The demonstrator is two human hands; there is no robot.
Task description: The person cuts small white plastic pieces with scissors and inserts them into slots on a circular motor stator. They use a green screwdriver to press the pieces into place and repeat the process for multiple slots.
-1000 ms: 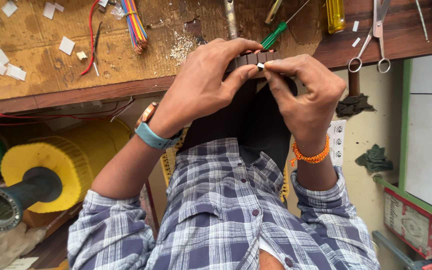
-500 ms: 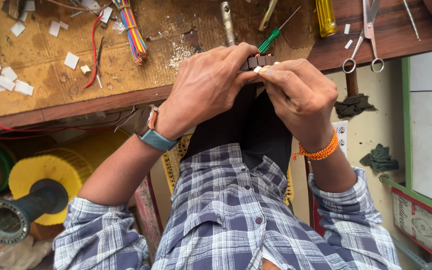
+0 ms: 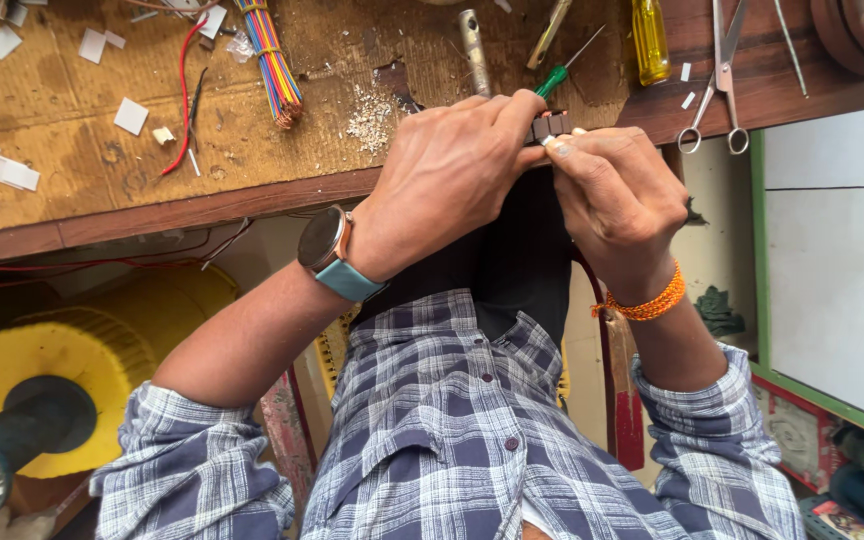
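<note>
Both hands meet at the wooden worktop [image 3: 202,190] edge: left hand [image 3: 447,180] and right hand [image 3: 617,195] each keep a narrow grip on a small dark ridged block [image 3: 549,127].

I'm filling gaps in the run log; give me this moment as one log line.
left hand: pinches small dark part | right hand: fingertips on same part | place: at wooden bench edge | nearby: green-handled screwdriver, scissors

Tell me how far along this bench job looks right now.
Done: white paper pieces lie cut on the wooden workbench. In hand: the left hand and right hand pinch a small dark ridged block at its edge. Left: the green-handled screwdriver and steel scissors lie unused.
</note>
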